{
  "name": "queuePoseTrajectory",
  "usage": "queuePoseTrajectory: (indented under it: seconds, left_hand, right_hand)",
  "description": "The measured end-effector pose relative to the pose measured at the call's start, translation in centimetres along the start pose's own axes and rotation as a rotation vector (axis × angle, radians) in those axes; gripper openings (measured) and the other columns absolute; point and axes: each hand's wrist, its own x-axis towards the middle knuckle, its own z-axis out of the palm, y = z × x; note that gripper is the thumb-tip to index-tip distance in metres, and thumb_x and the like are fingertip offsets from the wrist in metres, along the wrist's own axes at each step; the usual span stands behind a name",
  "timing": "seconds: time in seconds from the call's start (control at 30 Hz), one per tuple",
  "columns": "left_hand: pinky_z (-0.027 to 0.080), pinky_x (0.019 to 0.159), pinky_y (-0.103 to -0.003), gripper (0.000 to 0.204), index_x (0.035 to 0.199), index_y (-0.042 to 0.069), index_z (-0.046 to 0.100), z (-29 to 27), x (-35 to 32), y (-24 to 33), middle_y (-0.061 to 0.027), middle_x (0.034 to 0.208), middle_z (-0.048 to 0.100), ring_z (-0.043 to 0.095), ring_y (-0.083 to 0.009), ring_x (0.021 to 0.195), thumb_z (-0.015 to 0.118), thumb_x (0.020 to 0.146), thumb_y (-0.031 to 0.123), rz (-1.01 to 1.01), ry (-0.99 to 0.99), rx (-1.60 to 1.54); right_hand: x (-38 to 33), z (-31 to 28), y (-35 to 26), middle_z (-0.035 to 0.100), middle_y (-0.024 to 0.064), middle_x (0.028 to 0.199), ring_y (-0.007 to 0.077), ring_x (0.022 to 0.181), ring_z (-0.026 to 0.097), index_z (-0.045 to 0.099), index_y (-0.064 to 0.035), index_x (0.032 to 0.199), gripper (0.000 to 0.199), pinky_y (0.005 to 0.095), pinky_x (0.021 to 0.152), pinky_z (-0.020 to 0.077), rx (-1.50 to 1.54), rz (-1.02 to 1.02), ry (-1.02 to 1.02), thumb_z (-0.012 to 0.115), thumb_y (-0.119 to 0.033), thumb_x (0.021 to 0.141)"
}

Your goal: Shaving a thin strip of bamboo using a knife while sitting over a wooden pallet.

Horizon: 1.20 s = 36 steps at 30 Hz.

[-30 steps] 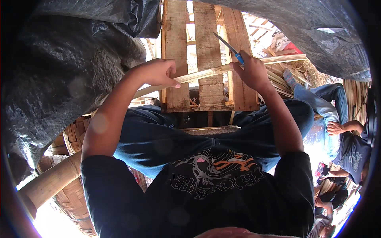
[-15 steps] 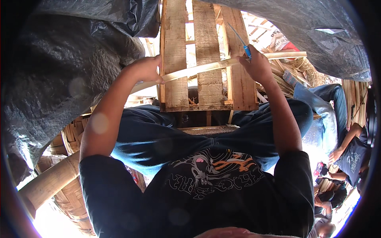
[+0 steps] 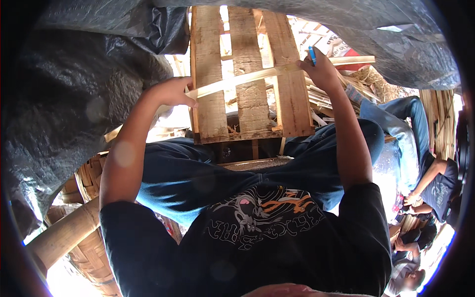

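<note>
A long pale strip of bamboo or wood (image 3: 237, 80) lies slantwise across a slatted wooden bench (image 3: 250, 99) in front of me. My left hand (image 3: 174, 92) grips it at the bench's left edge, thumb below and fingers above. Over the right slat, my right hand (image 3: 320, 72) is closed on the strip and on a knife with a blue handle (image 3: 311, 55). The knife's blade cannot be made out now. Beyond my right hand, the strip's far end sticks out to the right.
Dark plastic sheeting (image 3: 74, 89) hangs at the left and upper right. Split strips (image 3: 324, 99) lie piled right of the bench. A thick bamboo pole (image 3: 64, 230) and woven baskets (image 3: 89, 257) are at lower left. Other people (image 3: 438, 183) sit at the right.
The bench and both hands appear slightly further left in view. The knife has turned in my right hand, so its blade, plain before, no longer shows. Both hands stay on the strip.
</note>
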Motion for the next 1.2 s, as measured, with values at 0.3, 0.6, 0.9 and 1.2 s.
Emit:
queuePoseTrajectory:
  seconds: [0.3, 0.6, 0.9, 1.2]
  left_hand:
    - [0.049, 0.073, -0.037, 0.033, 0.104, -0.001, 0.057, -1.0, 1.4, 1.8, -0.0169, 0.092, 0.066, 0.063, -0.0248, 0.081, 0.071, 0.083, 0.019, 0.276, 0.368, -0.093]
    - [0.05, 0.075, -0.045, 0.029, 0.101, 0.003, 0.06, -2.7, 6.7, 5.1, -0.0186, 0.089, 0.067, 0.066, -0.0353, 0.088, 0.066, 0.087, 0.027, 0.164, 0.52, 0.043]
    - [0.051, 0.082, -0.042, 0.031, 0.106, 0.005, 0.063, -3.9, 5.8, 5.9, -0.017, 0.102, 0.067, 0.065, -0.0322, 0.096, 0.068, 0.085, 0.027, 0.193, 0.387, 0.099]
    - [0.051, 0.081, -0.042, 0.029, 0.103, 0.005, 0.064, -3.6, 5.0, 6.5, -0.016, 0.098, 0.068, 0.066, -0.0327, 0.094, 0.068, 0.085, 0.027, 0.23, 0.453, 0.127]
  right_hand:
    - [-0.1, -0.2, 0.4, 0.059, 0.0245, 0.097, 0.0446, 0.09, 0.06, 0.055, 0.0027, 0.096, 0.037, 0.05, 0.076, 0.0476, -0.213, -0.07, 0.3, 0.064, -0.032, 0.088]
    - [-0.2, -2.1, 3.1, 0.064, 0.031, 0.084, 0.0479, 0.083, 0.062, 0.061, 0.0049, 0.083, 0.045, 0.0532, 0.076, 0.0481, -0.228, 0.08, 0.27, 0.051, -0.038, 0.094]
    - [1.0, 1.0, 7.6, 0.065, 0.0249, 0.079, 0.0425, 0.078, 0.065, 0.058, 0.0011, 0.098, 0.026, 0.0489, 0.068, 0.049, -0.086, 0.138, 0.133, 0.049, -0.024, 0.096]
    - [0.1, 0.4, 3.3, 0.067, 0.0224, 0.083, 0.0423, 0.078, 0.066, 0.065, -0.0095, 0.1, 0.028, 0.0517, 0.069, 0.0514, -0.42, 0.158, 0.156, 0.053, -0.032, 0.091]
